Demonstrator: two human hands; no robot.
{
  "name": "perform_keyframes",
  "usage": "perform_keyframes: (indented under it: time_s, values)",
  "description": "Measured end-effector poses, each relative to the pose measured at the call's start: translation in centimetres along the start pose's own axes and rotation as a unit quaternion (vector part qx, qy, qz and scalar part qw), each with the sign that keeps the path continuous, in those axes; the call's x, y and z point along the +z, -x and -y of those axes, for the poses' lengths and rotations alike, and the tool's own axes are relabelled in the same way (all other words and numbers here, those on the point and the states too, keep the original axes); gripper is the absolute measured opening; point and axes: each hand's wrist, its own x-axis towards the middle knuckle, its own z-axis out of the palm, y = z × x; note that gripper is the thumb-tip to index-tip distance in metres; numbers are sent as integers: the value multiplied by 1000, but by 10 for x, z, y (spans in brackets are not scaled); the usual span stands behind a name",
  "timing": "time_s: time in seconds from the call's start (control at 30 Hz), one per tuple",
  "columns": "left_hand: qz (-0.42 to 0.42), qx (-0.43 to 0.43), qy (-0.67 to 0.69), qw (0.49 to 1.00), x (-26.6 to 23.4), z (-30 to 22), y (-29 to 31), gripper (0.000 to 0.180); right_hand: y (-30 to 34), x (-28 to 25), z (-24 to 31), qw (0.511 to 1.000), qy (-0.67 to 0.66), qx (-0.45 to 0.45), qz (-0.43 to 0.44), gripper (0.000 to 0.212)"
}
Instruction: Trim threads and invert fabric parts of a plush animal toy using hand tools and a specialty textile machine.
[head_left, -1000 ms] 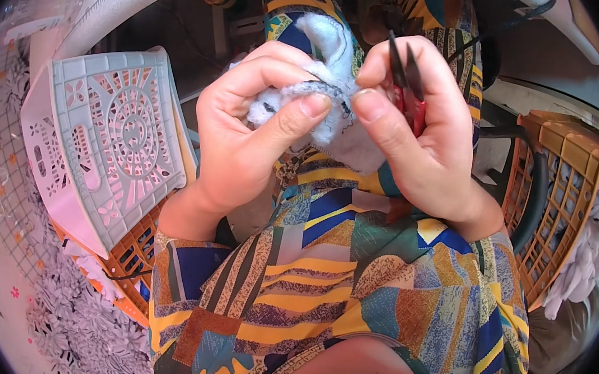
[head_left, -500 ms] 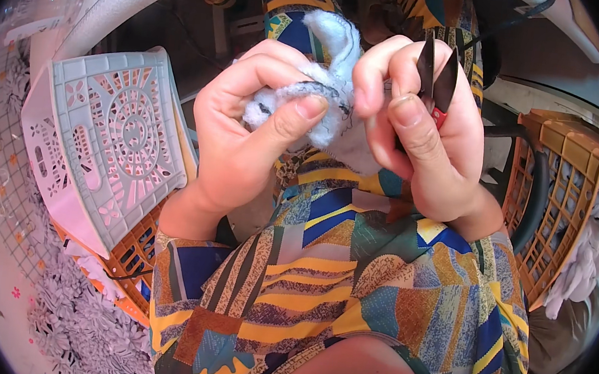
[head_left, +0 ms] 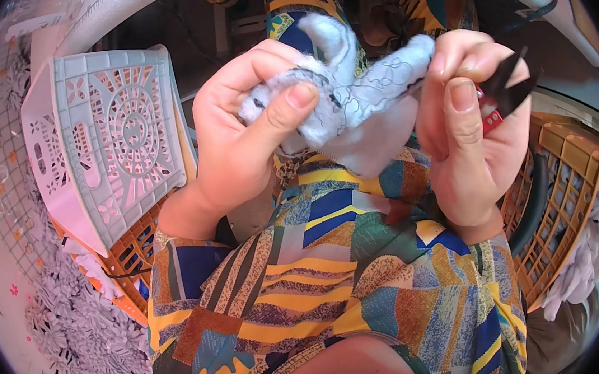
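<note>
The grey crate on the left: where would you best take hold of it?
By its upper rim, from above. The grey crate stands tilted on edge against the orange crate, open lattice face toward the person, so that rim is free and nothing covers it.

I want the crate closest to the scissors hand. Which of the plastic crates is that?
The orange crate, just beside the right hand. The pale grey crate and the orange one beneath it lie past the left hand.

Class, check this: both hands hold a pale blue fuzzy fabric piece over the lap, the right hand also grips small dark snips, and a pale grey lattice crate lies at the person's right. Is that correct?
Not quite. In the head view the pale grey lattice crate lies at the person's left; an orange crate is at the right. The rest holds: left hand and right hand hold the fuzzy fabric piece, with snips.
</note>
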Motion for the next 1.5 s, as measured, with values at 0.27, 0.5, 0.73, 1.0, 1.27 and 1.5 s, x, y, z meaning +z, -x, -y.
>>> perform_keyframes:
  time_s: [0.27,0.5,0.73,1.0,1.27,1.5]
  values:
    - [-3,-30,3,1000,1,2,-1,6,-1,6,-1,960,251,-4,124,24]
    - [14,-7,-31,999,1,5,-1,8,-4,3,-9,965,230,-37,124,11]
    - [57,-4,-22,998,3,5,-1,11,-3,5,-9,992,91,50,66,12]
    - [32,-61,28,997,3,4,1,13,-7,2,-12,991,-57,65,97,16]
    - [10,-49,55,997,4,3,2,13,9,3,-3,989,114,-9,90,20]
    - [19,-15,9,1000,2,3,1,12,7,2,10,951,277,-13,139,11]
